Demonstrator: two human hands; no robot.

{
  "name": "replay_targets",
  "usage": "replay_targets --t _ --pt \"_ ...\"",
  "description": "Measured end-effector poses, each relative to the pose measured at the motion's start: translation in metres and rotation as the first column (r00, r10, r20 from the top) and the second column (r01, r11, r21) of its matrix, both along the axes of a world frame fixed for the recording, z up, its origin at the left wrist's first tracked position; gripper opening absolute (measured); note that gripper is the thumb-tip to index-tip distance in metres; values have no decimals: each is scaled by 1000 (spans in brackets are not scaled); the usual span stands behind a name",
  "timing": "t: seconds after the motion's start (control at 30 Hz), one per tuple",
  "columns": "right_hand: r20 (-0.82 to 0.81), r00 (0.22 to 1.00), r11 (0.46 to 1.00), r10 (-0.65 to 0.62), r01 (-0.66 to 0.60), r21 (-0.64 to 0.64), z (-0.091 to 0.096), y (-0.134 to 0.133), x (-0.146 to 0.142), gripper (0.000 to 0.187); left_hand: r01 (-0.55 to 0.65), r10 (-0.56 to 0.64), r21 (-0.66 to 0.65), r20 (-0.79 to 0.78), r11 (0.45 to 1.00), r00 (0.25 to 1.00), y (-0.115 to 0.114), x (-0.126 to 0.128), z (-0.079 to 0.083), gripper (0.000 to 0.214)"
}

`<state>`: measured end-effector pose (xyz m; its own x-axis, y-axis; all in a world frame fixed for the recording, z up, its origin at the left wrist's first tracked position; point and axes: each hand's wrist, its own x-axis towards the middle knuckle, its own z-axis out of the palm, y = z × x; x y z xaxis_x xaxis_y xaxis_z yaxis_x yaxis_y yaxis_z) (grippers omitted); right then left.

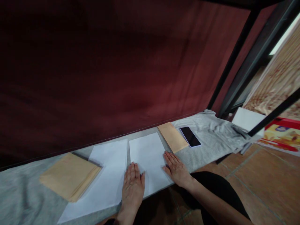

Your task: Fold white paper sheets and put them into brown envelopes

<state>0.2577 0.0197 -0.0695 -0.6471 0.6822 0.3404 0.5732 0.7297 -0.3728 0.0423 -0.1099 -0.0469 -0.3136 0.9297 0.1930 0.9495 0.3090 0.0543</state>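
Observation:
A white sheet of paper (pixel 148 153) lies on a narrow surface covered with grey cloth, right in front of me. My left hand (pixel 133 184) rests flat over its left edge, fingers pointing away from me. On its right edge lies my right hand (pixel 176 168), also flat, palm down. More white paper (pixel 105 178) lies to the left, close beside my left hand. A stack of brown envelopes (pixel 70 176) partly covers that paper. Past my right fingertips is a single brown envelope (pixel 172 137), near the sheet's right side.
A phone (pixel 190 136) with a dark screen lies right of the single envelope. Grey cloth (pixel 211 134) covers the surface, wrinkled at the right. A dark red curtain-like backdrop (pixel 117 78) rises behind. Black metal bars (pixel 234 59) and a colourful box (pixel 282 134) stand at the right.

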Motion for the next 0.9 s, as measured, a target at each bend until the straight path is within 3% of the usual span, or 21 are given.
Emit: replay_targets --t 0.07,0.17,0.3,0.47,0.6,0.7,0.8,0.9 --pt "3 1000 999 15 -15 -32 2 0 6 55 154 -151 -53 53 987 987 -6 5 8 64" --pt "-7 998 992 69 -69 -106 9 3 16 52 366 -350 -129 133 922 927 -15 11 18 74" --pt "-60 979 943 193 -202 -263 22 16 29 53 374 -343 -179 184 910 921 -18 7 28 75" --pt "-148 945 821 291 -326 -469 42 31 46 64 468 -394 -122 383 875 836 -15 -8 46 42" --pt "-122 929 781 349 -360 -511 58 29 48 51 411 -308 -37 602 911 737 -20 -9 61 38" --pt "-237 909 723 344 -417 -551 59 28 41 34 364 -188 -48 789 930 585 -24 -15 69 37" --pt "-340 928 687 153 -347 -639 50 33 34 40 245 -89 -5 925 970 369 -20 -32 73 50" --pt "-415 908 721 -57 -250 -647 41 42 24 48 87 -92 74 969 993 227 -6 -49 70 56"
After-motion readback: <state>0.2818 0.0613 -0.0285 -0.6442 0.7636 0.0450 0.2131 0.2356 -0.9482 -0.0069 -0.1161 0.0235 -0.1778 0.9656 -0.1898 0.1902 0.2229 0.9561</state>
